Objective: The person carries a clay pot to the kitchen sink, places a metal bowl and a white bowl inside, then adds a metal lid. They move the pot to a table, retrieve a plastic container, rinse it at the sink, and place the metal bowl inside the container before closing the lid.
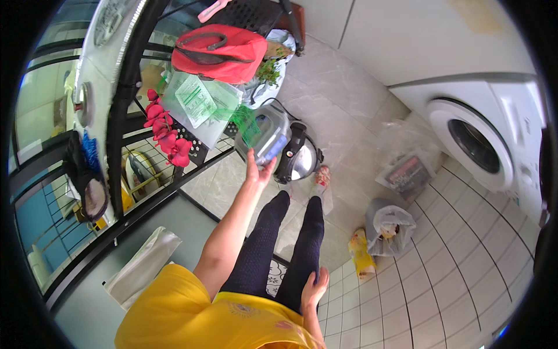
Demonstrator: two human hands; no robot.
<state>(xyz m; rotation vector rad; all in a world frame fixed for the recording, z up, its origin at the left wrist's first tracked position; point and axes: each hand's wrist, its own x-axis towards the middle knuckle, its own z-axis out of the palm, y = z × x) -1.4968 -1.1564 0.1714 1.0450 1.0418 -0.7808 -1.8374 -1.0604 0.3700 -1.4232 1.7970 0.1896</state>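
My left hand (260, 171) reaches forward and grips the near edge of a clear plastic container (272, 135) with something blue at its side. A green mesh net (247, 124) lies over the container's left part and trails toward a clear plastic bag with a printed sheet (195, 101). My right hand (314, 288) rests low by my right thigh, its fingers curled against the dark leggings (301, 248). Something dark blue shows at those fingers; whether it is held cloth I cannot tell. Just beyond the container, a silver and black domed appliance (304, 157) with a black cord stands on the floor.
A red bag (222, 52) and leafy greens (269, 72) in a plastic bag sit on a black rack at the upper left. Pink artificial flowers (168, 131) hang beside it. At right are a washing machine (501, 131), a lined waste bin (390, 231) and a yellow packet (362, 257).
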